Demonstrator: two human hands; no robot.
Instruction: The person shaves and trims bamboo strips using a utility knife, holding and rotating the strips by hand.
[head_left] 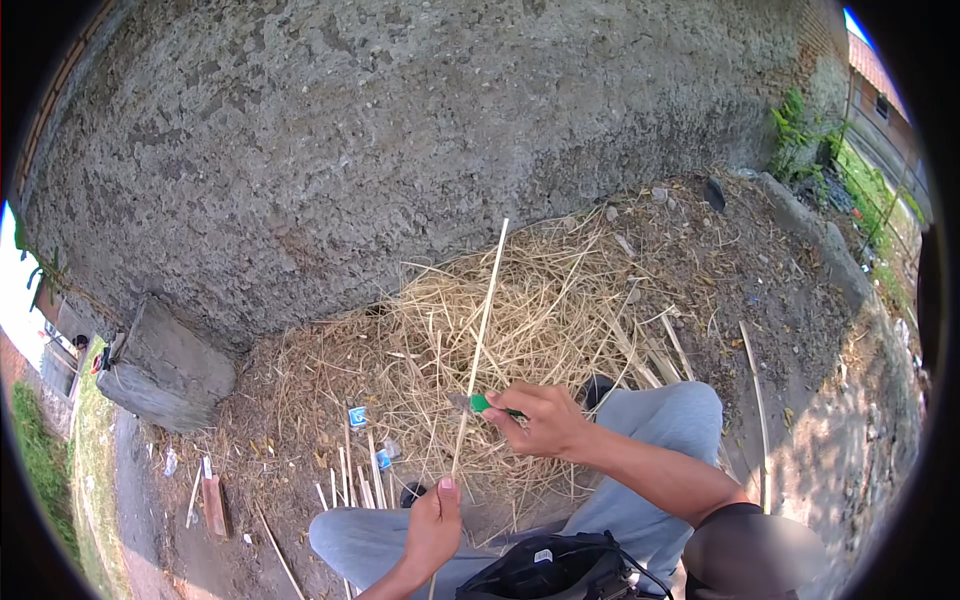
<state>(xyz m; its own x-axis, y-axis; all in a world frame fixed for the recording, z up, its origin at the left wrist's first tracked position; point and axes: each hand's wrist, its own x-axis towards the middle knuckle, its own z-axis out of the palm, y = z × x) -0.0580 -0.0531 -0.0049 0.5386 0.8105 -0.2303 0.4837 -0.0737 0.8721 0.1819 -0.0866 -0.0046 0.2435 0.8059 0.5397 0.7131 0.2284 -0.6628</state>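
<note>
A long, thin, pale strip that looks like split bamboo (490, 300) slants up and away in front of me. My left hand (433, 522) is closed round its lower part, near my left knee. In my right hand (545, 418) is a small knife with a green handle (481, 403), gripped in closed fingers. The knife's short grey blade meets the strip at about its middle, above my left hand. Most of the handle is hidden inside the right hand. Below both hands, a heap of curly straw-coloured shavings (540, 320) spreads between my legs and the wall.
A rough grey wall (400, 150) rises just beyond the heap. At left stands a stone block (175, 365). Several pale strips (365, 490) lie by my left leg, and a longer strip (757, 410) lies at right. A black bag (545, 565) rests at my lap.
</note>
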